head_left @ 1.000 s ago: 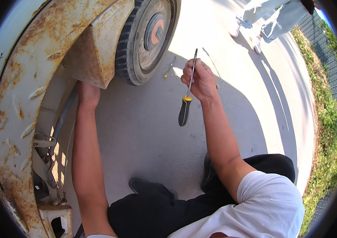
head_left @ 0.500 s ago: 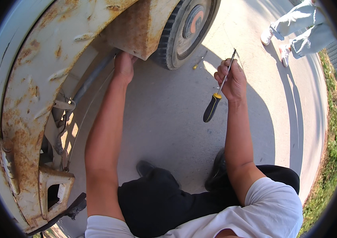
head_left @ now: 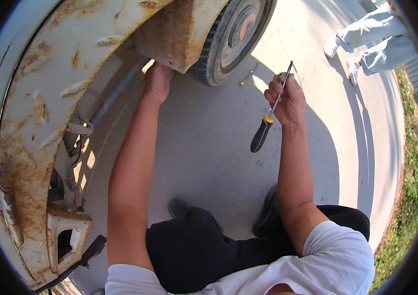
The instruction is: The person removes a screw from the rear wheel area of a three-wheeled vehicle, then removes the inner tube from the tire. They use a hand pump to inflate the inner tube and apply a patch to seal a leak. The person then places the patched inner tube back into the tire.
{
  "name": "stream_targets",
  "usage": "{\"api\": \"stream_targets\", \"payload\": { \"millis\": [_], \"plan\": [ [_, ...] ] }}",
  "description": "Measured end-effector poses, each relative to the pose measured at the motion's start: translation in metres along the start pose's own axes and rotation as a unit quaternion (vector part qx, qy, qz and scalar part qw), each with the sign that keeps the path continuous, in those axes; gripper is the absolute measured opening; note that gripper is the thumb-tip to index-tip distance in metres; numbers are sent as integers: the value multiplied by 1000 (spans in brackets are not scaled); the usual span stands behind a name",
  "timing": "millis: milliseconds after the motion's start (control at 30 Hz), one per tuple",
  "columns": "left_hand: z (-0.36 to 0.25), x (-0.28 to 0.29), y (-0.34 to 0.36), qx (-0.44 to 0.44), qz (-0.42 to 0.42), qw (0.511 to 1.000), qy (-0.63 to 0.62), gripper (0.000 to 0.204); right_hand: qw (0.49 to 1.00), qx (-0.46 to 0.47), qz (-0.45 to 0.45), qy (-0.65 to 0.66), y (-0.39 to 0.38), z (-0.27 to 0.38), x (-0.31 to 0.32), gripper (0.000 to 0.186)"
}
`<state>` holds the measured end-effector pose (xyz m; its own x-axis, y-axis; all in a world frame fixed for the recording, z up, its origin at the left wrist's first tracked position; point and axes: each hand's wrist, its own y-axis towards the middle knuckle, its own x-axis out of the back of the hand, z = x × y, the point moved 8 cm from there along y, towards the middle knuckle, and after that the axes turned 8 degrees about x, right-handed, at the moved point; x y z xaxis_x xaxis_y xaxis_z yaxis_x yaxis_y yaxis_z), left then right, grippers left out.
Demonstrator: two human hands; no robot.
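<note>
My right hand [head_left: 290,101] is closed around the metal shaft of a screwdriver [head_left: 262,133], whose black-and-yellow handle hangs below the fingers while the dark tip points up and away. Reaching forward, my left hand [head_left: 158,82] is under the lower edge of a rusty, boxy metal panel [head_left: 169,42] on a vehicle. Its fingers are hidden behind that panel, so what they touch does not show. Just right of the panel stands a black-tyred wheel [head_left: 214,56].
Rusty pale bodywork [head_left: 37,113] curves along the left, with a pipe [head_left: 115,93] and loose cables behind it. A small yellow-handled tool [head_left: 242,82] lies on the concrete near the wheel. At the far right stands a person in light jeans [head_left: 373,37]; grass [head_left: 401,196] borders the concrete.
My left hand has shifted slightly right and farther up under the panel, and a bright gap now shows beside it. My right hand and the screwdriver have barely moved.
</note>
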<state>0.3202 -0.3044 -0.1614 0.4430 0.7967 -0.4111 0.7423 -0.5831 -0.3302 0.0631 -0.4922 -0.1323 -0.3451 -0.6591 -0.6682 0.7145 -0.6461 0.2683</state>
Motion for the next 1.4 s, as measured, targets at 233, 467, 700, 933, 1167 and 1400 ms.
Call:
{"api": "stream_targets", "payload": {
  "millis": [233, 467, 700, 933, 1167, 1400],
  "plan": [
    [12, 22, 26, -37, 5, 999, 18, 49, 1000, -23, -16, -5, -6, -6, 4, 32],
    [-8, 8, 21, -63, 46, 993, -86, 49, 1000, -24, -16, -5, -4, 5, 6, 34],
    [18, 16, -1, -22, -50, 996, -75, 56, 1000, -19, -13, 1, -1, 15, 2, 35],
    [73, 5, -41, 114, -54, 992, 26, 43, 1000, -14, -16, -20, -2, 13, -2, 32],
    [69, -82, -97, 94, 109, 981, 130, 27, 998, -23, -6, -66, -4, 7, -14, 29],
    [21, -138, -120, -30, 183, 970, 160, 25, 978, -36, 24, -203, -12, 10, -26, 27]
  ]
}}
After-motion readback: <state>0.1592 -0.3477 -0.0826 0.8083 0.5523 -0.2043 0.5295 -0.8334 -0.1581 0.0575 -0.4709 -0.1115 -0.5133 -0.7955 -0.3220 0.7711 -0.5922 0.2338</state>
